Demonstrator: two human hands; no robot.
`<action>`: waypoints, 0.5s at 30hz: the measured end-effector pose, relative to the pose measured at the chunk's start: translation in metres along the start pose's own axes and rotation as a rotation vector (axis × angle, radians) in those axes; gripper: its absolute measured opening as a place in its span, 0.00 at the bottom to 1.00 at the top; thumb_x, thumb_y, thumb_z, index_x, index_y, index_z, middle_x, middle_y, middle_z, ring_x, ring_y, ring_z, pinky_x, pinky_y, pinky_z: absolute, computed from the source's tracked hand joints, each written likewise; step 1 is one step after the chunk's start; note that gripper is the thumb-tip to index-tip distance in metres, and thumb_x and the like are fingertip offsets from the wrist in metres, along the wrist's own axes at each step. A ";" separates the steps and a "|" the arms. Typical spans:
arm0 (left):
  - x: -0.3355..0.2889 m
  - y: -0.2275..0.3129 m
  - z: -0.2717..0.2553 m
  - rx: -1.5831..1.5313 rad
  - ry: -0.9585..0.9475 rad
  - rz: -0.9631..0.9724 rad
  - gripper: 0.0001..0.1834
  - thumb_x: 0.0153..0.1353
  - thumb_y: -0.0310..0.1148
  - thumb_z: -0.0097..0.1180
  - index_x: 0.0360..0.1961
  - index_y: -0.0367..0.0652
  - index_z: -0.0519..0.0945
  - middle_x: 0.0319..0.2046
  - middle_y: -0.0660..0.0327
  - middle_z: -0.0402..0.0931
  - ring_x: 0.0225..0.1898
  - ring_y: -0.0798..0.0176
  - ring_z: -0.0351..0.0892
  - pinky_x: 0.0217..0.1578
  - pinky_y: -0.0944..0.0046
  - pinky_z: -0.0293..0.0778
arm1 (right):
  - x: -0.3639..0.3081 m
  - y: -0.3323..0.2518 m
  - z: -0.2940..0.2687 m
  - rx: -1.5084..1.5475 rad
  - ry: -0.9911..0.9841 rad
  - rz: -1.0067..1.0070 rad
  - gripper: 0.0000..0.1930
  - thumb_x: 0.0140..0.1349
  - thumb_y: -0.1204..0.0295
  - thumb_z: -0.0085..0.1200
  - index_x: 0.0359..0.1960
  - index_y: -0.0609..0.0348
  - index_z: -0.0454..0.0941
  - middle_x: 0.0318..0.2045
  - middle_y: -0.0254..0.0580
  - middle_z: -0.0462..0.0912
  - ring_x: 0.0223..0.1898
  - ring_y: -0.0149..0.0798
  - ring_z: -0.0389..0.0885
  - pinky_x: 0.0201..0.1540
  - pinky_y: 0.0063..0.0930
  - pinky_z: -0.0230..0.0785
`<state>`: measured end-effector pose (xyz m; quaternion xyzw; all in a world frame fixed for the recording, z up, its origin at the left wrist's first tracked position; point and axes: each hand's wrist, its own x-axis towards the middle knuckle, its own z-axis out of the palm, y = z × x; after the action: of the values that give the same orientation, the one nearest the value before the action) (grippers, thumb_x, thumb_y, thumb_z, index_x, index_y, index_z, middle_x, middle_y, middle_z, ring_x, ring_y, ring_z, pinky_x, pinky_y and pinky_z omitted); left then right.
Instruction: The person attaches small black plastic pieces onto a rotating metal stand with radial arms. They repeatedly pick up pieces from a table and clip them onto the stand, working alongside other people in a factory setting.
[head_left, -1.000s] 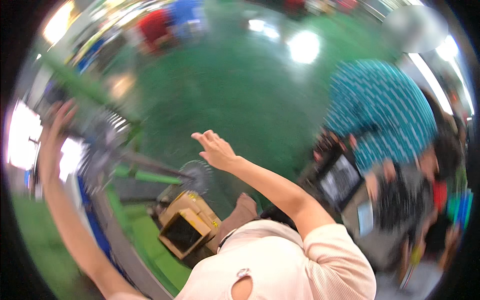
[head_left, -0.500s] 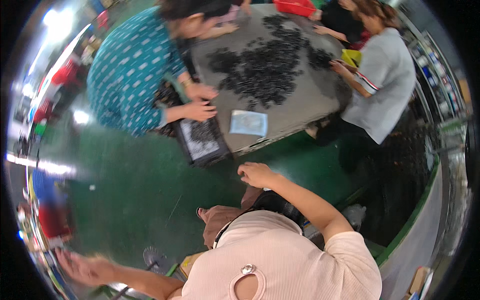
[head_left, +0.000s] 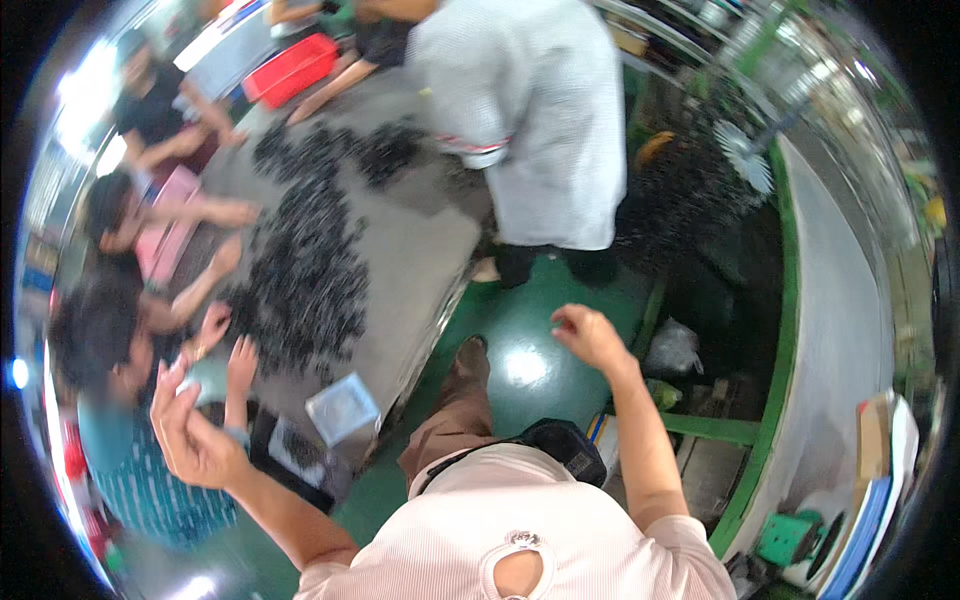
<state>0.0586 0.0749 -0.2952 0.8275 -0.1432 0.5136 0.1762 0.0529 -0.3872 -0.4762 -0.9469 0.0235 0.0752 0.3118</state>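
Observation:
My left hand is raised at the left with its fingers stretched out, holding nothing. From my view it overlaps the co-worker in a teal patterned top, and I see no contact. My right hand hangs over the green floor in front of me, its fingers loosely curled in; nothing shows in it. The nearest thing beyond it is a co-worker in a grey-white shirt. A grey work table carries a wide heap of small black pieces. On its near corner lies a light-blue rectangular packet.
Several co-workers reach over the table. A red basket stands at its far end. To the right, a green-edged frame encloses more black pieces, a clear plastic bag and a pale toothed disc. A dark tray sits beside the table.
My view has turned to the right, and the table now lies to my left. The left hand has come up and forward; the right hand stays loosely curled in front of me.

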 end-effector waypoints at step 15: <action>0.108 0.035 0.267 -0.323 -0.161 -0.060 0.11 0.60 0.11 0.40 0.33 0.28 0.77 0.42 0.45 0.79 0.44 0.49 0.80 0.48 0.56 0.78 | 0.117 0.231 -0.376 0.001 0.966 0.313 0.19 0.55 0.65 0.62 0.48 0.59 0.80 0.41 0.44 0.85 0.44 0.39 0.83 0.48 0.31 0.72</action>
<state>0.3040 -0.0797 -0.3029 0.8308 -0.2127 0.4104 0.3102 0.1951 -0.7962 -0.3313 -0.8585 0.3068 -0.3253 0.2509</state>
